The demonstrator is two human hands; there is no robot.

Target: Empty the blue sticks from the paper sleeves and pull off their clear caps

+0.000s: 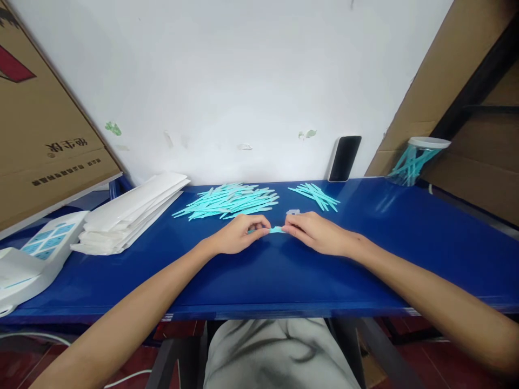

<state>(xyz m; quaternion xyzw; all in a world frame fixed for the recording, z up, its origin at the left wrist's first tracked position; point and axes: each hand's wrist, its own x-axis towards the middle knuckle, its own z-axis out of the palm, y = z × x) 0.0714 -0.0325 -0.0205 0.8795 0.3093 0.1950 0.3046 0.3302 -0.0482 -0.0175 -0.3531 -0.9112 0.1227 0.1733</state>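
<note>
Between my two hands, just above the blue table, is a small light-teal strip (pixel 277 230). The fingers of my left hand (pixel 242 233) pinch its left end, and those of my right hand (pixel 314 232) pinch its right end. Only its middle shows; both ends are covered by fingertips. A small translucent clear piece (pixel 292 212) lies just behind my right fingers. Beyond my left hand is a large heap of teal sticks (pixel 231 201) with greyish tips. A smaller pile of teal sticks (pixel 316 195) lies beyond my right hand.
White paper packets (pixel 130 213) are stacked at left on the blue table (pixel 259 281), beside a white device (pixel 52 243). A black-fronted phone-like object (pixel 344 158) leans on the wall. At right stands a clear container with a white rim (pixel 430 142), holding teal sticks. Cardboard (pixel 52 119) flanks the table.
</note>
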